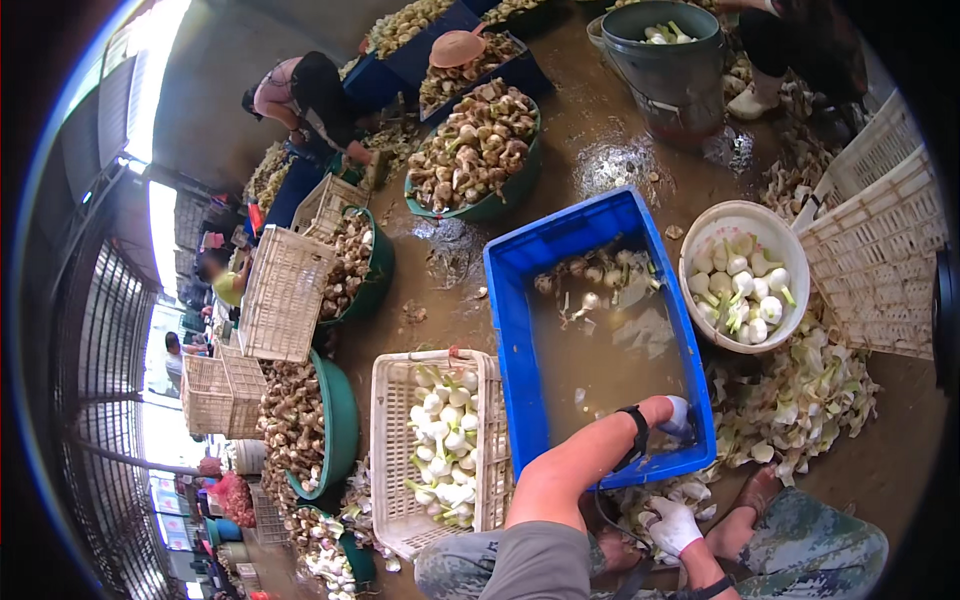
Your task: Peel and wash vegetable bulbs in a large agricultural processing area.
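Observation:
My left hand (677, 420), in a pale wet glove, reaches into the near right corner of a blue plastic tub (517, 390) of murky water. Its fingers are partly under the surface, so what they hold is hidden. Garlic bulbs (592, 276) and loose skins lie at the tub's far end. My right hand (673, 527), in a white glove, is low between my legs, just outside the tub. Its fingers are curled beside garlic peelings (686, 495); whether they grip something is unclear.
Right of the tub stands a white bucket (690, 300) of cleaned garlic; left, a white plastic crate (386, 450) holds more. Green tubs (341, 427) of unpeeled garlic line the left. A dark bucket (667, 82) stands beyond. A person (315, 90) bends over at upper left.

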Tool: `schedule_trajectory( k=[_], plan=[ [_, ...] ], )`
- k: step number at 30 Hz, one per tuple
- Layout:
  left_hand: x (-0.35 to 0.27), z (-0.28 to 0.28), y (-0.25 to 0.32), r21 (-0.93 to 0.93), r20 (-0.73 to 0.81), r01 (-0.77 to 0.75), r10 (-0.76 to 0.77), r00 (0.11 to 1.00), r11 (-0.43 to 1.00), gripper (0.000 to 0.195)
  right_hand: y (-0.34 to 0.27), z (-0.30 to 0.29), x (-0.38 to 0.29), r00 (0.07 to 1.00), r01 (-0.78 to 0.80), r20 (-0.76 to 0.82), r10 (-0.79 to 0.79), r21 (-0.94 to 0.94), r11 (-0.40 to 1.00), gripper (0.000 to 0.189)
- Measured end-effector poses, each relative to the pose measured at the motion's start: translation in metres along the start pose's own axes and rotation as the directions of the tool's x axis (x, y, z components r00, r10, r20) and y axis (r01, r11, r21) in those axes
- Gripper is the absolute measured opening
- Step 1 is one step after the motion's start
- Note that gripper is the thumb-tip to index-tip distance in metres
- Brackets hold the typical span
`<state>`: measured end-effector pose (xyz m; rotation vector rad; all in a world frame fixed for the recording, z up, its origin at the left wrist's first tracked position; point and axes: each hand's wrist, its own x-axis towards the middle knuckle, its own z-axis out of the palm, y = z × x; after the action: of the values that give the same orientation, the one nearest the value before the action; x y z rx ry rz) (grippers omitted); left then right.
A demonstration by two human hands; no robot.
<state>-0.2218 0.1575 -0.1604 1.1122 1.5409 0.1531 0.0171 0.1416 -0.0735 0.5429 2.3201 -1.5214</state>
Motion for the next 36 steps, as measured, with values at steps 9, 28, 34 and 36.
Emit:
schedule_trajectory(
  k=[9, 28, 34, 36],
  plan=[
    [-0.051, -0.013, 0.042, -0.387, 0.112, 0.307, -0.286, 0.952, 0.87, 0.028, -0.002, 0.0, -0.001, 0.998, 0.058, -0.042, -0.057, 0.028, 0.998, 0.016],
    [-0.21, 0.148, 0.126, -0.855, -0.505, -0.517, -0.31, 0.805, 0.05, 0.047, -0.027, -0.028, -0.046, 0.907, 0.419, -0.308, -0.288, 0.574, 0.704, 0.032],
    [-0.198, 0.185, 0.134, -0.783, -0.602, -0.596, -0.454, 0.657, 0.176, 0.059, -0.049, -0.035, -0.068, 0.95, 0.247, -0.274, -0.148, 0.373, 0.894, 0.025],
    [-0.197, 0.19, 0.133, -0.757, -0.635, -0.614, -0.474, 0.611, 0.223, 0.055, -0.049, -0.035, -0.069, 0.94, 0.237, -0.309, -0.142, 0.293, 0.926, 0.024]
  ],
)
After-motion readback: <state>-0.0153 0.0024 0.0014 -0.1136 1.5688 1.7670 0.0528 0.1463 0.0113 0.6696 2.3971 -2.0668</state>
